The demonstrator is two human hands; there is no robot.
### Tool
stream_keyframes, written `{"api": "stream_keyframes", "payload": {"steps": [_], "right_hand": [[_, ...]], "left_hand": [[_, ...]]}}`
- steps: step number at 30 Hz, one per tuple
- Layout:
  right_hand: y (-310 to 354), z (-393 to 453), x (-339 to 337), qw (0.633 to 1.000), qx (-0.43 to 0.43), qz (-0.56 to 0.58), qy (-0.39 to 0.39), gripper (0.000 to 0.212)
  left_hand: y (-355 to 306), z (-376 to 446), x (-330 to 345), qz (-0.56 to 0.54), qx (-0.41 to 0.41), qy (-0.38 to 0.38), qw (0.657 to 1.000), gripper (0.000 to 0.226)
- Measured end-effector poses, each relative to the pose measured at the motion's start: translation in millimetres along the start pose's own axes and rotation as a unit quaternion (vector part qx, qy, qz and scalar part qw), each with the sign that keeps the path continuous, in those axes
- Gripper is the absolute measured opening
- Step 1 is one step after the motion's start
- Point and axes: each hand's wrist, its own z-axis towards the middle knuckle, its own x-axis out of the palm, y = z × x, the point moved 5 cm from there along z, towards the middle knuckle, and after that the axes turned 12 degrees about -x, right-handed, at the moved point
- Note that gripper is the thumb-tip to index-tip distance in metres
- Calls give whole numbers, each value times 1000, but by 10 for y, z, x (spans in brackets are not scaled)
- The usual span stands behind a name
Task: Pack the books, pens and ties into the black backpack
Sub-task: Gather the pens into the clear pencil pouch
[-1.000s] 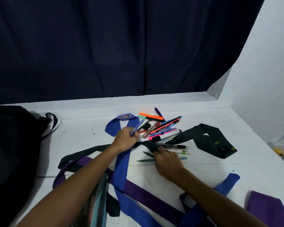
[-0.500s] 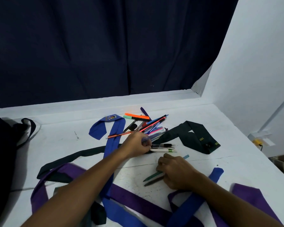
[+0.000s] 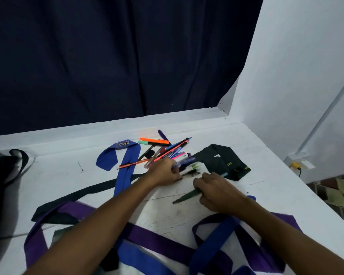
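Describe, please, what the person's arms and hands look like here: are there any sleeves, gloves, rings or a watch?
Both forearms are bare all the way to the bottom edge of the head view: no sleeve shows. The left hand and the right hand wear no gloves. No watch or band shows on either wrist, and no ring can be made out, though the fingers are slightly blurred.

White table (image 3: 64, 175) — pens (image 3: 163, 149), ties (image 3: 125, 165)

I can read no text anywhere: the blue tie (image 3: 125, 155) carries a crest badge (image 3: 123, 144) and the dark green tie (image 3: 220, 161) has small yellow marks (image 3: 229, 163), but both are too blurred for me to read.
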Motion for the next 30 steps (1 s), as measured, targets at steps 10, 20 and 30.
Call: {"api": "stream_keyframes", "payload": {"steps": [10,20,30], "right_hand": [[-308,-12,-331,779,247,472,-330,27],[158,539,-613,638,249,637,-354,12],[308,694,-750,561,247,677,-407,14]], "left_hand": [[-233,-307,-602,-463,5,25,886,17],[-378,-866,-550,-439,-13,178,880,14],[-50,-1060,-518,-544,-111,93,826,30]]}}
